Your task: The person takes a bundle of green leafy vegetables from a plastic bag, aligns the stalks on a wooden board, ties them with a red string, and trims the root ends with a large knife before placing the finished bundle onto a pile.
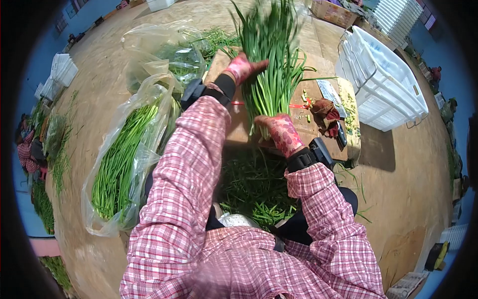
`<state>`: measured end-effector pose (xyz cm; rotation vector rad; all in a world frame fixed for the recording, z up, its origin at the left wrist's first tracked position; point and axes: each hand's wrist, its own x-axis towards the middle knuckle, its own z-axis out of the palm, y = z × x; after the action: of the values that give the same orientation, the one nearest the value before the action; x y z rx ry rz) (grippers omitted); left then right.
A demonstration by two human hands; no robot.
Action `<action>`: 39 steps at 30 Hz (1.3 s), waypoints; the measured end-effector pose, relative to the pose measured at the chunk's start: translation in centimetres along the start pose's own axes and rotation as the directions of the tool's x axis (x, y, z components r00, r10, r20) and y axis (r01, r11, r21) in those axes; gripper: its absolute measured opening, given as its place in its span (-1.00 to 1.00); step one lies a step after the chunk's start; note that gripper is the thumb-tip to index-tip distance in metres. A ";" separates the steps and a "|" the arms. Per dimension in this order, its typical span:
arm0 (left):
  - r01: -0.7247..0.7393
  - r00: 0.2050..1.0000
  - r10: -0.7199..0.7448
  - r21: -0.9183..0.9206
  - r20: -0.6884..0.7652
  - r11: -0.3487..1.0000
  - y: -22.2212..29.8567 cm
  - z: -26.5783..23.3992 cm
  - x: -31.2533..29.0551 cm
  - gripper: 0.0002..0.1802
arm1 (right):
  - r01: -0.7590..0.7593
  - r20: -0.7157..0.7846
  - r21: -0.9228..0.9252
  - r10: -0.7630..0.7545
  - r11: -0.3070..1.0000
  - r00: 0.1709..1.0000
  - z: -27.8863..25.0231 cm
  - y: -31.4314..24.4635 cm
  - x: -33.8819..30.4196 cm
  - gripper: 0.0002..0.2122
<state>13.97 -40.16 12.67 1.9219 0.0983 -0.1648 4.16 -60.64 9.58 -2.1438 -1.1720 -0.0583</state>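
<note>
A long bunch of garlic chives [271, 84] stands nearly upright over the wooden board [236, 132], its leaf tips blurred at the top. My left hand [243, 69], in a pink patterned glove, holds its left side at mid-height, thumb across the leaves; the other fingers are hidden behind. Lower down, my right hand [283, 132], in a matching glove, is closed round the pale stem ends. A red tie [298, 106] lies on the board, passing behind the bunch. To the right are a crumpled dark red cloth [326, 113] and a knife [330, 97], its dark handle partly beside the cloth.
Clear plastic bags of greens [124, 159] lie to the left. A stack of white plastic crates [381, 79] stands right of the board. Loose green trimmings [254, 192] cover the floor between my legs. Yellowish scraps [349, 107] sit along the board's right edge.
</note>
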 end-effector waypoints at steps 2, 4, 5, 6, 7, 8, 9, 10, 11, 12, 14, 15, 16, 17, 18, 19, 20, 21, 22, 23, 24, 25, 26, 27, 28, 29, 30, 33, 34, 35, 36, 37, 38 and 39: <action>0.146 0.977 -0.082 0.334 -0.199 0.931 -2.6 1.6 1.0 0.19 | -0.015 -0.015 0.196 0.018 0.981 1.000 0.7 1.9 -0.8 -0.77; -0.016 0.977 0.041 0.120 -0.208 0.993 -4.8 1.6 0.9 0.32 | -0.233 0.072 0.419 0.224 0.878 0.972 1.1 2.4 -1.1 -0.74; -0.056 0.969 0.067 0.051 -0.239 0.997 -5.6 1.2 0.6 0.29 | -0.236 0.072 0.460 0.228 0.856 0.971 1.0 2.3 -1.0 -0.72; 0.011 0.969 -0.039 -0.113 -0.244 0.994 -6.2 0.8 0.2 0.26 | -0.534 0.231 0.684 0.547 0.497 0.804 0.8 1.9 -0.8 -0.75; -0.020 0.967 -0.050 -0.273 -0.250 0.962 -6.4 0.2 -0.3 0.22 | -0.639 0.495 0.769 0.665 -0.036 0.559 0.6 1.5 -0.5 -0.77; -0.097 0.934 0.028 -0.176 -0.357 0.980 -6.4 -0.7 -0.9 0.19 | -0.622 0.482 0.783 0.660 -0.029 0.576 0.3 0.9 -0.2 -0.81; -0.064 0.883 -0.032 -0.187 -0.467 0.980 -6.3 -0.8 -1.6 0.09 | -0.663 0.496 0.748 0.697 -0.040 0.518 0.0 0.4 0.1 -0.81; -0.110 0.823 -0.056 -0.254 -0.565 0.961 -5.8 -0.7 -2.2 0.05 | -0.634 0.495 0.770 0.694 -0.072 0.522 -0.3 0.0 0.4 -0.82; -0.165 0.756 -0.070 -0.293 -0.651 0.942 -5.2 -0.3 -2.6 0.01 | -0.608 0.483 0.787 0.718 -0.104 0.502 -0.6 -0.2 0.6 -0.82; -0.188 0.724 0.022 -0.166 -0.689 0.968 -4.5 0.4 -3.1 -0.07 | -0.611 0.493 0.785 0.696 -0.098 0.521 -0.8 -0.2 0.7 -0.82; -0.446 0.716 0.469 0.178 -0.518 0.877 -3.3 2.6 -3.7 -0.25 | -0.645 0.511 0.759 0.702 -0.096 0.497 -0.8 0.2 0.6 -0.80; -0.432 0.640 0.676 0.556 -0.366 0.710 -2.7 4.0 -3.4 -0.42 | -0.647 0.539 0.756 0.655 -0.099 0.529 -0.7 0.6 0.4 -0.79; -0.532 0.685 0.705 0.536 -0.182 0.656 -2.7 5.5 -3.6 -0.49 | -0.682 0.533 0.725 0.708 -0.099 0.464 -0.6 1.1 0.1 -0.79; -0.581 0.690 0.723 0.610 0.019 0.539 -2.8 6.7 -3.7 -0.51 | -0.539 0.227 0.550 0.507 0.638 0.832 -0.6 1.5 -0.3 -0.82; -0.502 0.800 0.585 0.683 0.133 0.531 -3.3 7.0 -3.6 -0.52 | -0.096 0.122 0.053 0.089 0.994 0.989 -0.5 1.8 -0.8 -0.84; -0.510 0.810 0.540 0.730 0.229 0.456 -3.7 7.4 -3.4 -0.53 | -0.050 0.127 0.092 0.038 0.994 0.991 -0.3 1.8 -1.2 -0.84; -0.467 0.843 0.490 0.754 0.222 0.462 -4.3 7.5 -3.2 -0.56 | -0.194 0.101 0.380 0.168 0.904 0.981 -0.1 1.8 -1.7 -0.78; -0.447 0.844 0.508 0.748 0.171 0.491 -4.8 7.8 -3.1 -0.59 | -0.318 0.172 0.564 0.268 0.762 0.948 -0.4 1.6 -2.5 -0.76; -0.463 0.838 0.506 0.756 0.205 0.462 -5.1 7.9 -2.9 -0.59 | -0.487 0.272 0.701 0.436 0.521 0.858 -0.7 1.4 -3.2 -0.74; -0.471 0.819 0.535 0.776 0.208 0.420 -5.2 7.9 -2.8 -0.59 | -0.471 0.305 0.826 0.456 0.311 0.836 -1.2 1.1 -4.0 -0.72; -0.502 0.805 0.546 0.755 0.229 0.423 -5.1 7.7 -2.8 -0.59 | -0.575 0.425 0.813 0.579 0.094 0.695 -2.1 1.0 -4.8 -0.72; -0.536 0.784 0.578 0.718 0.228 0.444 -4.9 7.2 -3.0 -0.54 | -0.595 0.524 0.795 0.626 -0.117 0.578 -2.8 0.9 -5.3 -0.73; -0.512 0.769 0.631 0.688 0.100 0.515 -4.5 6.8 -3.3 -0.52 | -0.636 0.459 0.770 0.650 0.048 0.606 -3.3 0.9 -5.8 -0.72; -0.498 0.769 0.639 0.627 0.000 0.600 -4.0 6.0 -3.7 -0.50 | -0.672 0.456 0.739 0.701 0.045 0.549 -3.9 1.1 -6.1 -0.72; -0.422 0.742 0.652 0.649 -0.154 0.633 -3.4 4.9 -4.1 -0.48 | -0.665 0.336 0.714 0.727 0.219 0.599 -4.3 1.4 -6.3 -0.72; -0.571 0.668 0.660 0.331 -0.344 0.751 -3.4 3.8 -5.1 -0.46 | -0.651 0.191 0.653 0.748 0.387 0.636 -4.6 1.7 -6.3 -0.73; -0.444 0.745 0.510 0.251 -0.430 0.860 -3.6 2.8 -6.5 -0.44 | -0.574 0.100 0.706 0.743 0.415 0.661 -4.6 2.0 -6.2 -0.75; -0.232 0.836 0.300 0.200 -0.459 0.952 -5.3 2.7 -9.7 -0.41 | -0.555 -0.072 0.634 0.756 0.539 0.651 -3.9 2.8 -5.4 -0.78; -0.143 0.887 0.196 0.155 -0.417 0.977 -5.6 3.1 -9.7 -0.40 | -0.578 -0.046 0.631 0.769 0.517 0.638 -3.5 2.9 -5.1 -0.78; -0.075 0.926 0.109 0.105 -0.362 0.992 -6.1 3.7 -9.7 -0.39 | -0.567 -0.061 0.627 0.759 0.534 0.648 -3.1 2.9 -4.7 -0.79; -0.099 0.923 0.126 0.091 -0.364 0.991 -6.4 4.6 -9.4 -0.38 | -0.526 -0.104 0.625 0.730 0.576 0.675 -2.7 2.9 -4.4 -0.79; -0.196 0.912 0.201 0.051 -0.356 0.979 -6.5 5.5 -8.9 -0.37 | -0.557 -0.076 0.622 0.751 0.550 0.656 -2.4 2.8 -4.1 -0.79; -0.284 0.876 0.327 0.167 -0.355 0.944 -6.5 6.4 -8.2 -0.40 | -0.489 -0.131 0.631 0.704 0.603 0.699 -2.2 2.8 -3.7 -0.80; -0.355 0.841 0.481 0.419 -0.248 0.836 -6.4 7.0 -7.4 -0.41 | -0.424 -0.186 0.640 0.665 0.640 0.723 -2.2 2.8 -3.6 -0.80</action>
<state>5.22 -44.43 5.57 2.2708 -0.1415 0.4948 4.79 -65.55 8.51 -1.7372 -0.1782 0.1041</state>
